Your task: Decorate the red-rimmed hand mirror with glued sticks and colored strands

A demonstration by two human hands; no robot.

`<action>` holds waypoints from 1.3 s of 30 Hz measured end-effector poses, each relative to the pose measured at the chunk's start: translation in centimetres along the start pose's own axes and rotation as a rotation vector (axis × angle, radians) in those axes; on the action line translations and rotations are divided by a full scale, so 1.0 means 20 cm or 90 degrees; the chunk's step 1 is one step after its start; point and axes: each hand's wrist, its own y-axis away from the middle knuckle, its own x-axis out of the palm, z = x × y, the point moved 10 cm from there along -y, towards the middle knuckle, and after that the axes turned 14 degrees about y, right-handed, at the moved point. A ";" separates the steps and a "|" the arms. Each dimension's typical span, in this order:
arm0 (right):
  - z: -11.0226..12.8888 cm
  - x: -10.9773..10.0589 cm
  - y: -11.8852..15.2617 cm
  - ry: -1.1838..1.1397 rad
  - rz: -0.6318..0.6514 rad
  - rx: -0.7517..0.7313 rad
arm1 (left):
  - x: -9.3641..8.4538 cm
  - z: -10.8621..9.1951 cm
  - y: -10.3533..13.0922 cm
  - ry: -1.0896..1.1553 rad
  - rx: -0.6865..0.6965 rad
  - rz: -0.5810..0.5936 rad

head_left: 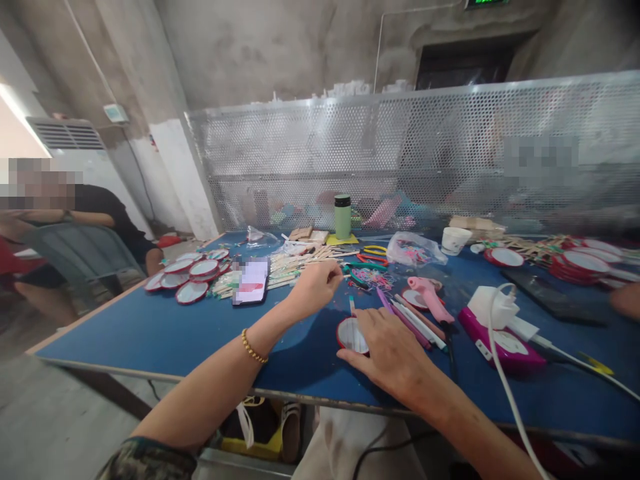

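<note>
My right hand [395, 350] rests over a round, white-faced disc with a red rim [350, 337], its thumb and fingers around the disc's edge on the blue table. A short pale stick with a greenish tip [352, 304] juts out beyond the disc. My left hand [317, 288], with a beaded bracelet [254, 347] at the wrist, hangs above the table with its fingers curled together; what they hold, if anything, is hidden. Beyond it lie thin wooden sticks [295, 261] and a heap of small coloured pieces [371, 278].
Red-rimmed discs [192, 291] are piled at the left beside a phone [251, 281]. Pens [420, 323], a pink glue gun [431, 299] and a magenta power block [500, 347] with cables lie to the right. A green bottle [343, 219] stands behind. One person [100, 213] sits at far left.
</note>
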 end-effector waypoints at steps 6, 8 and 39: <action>-0.40 -0.14 -0.06 0.228 0.019 0.174 | 0.04 0.00 0.01 -0.013 -0.013 0.016; -0.51 -0.12 -0.09 0.290 0.058 0.210 | 0.03 0.00 0.00 -0.015 -0.013 0.010; -0.48 -0.31 -0.09 0.290 -0.196 0.183 | 0.16 0.00 0.05 -0.048 -0.029 0.090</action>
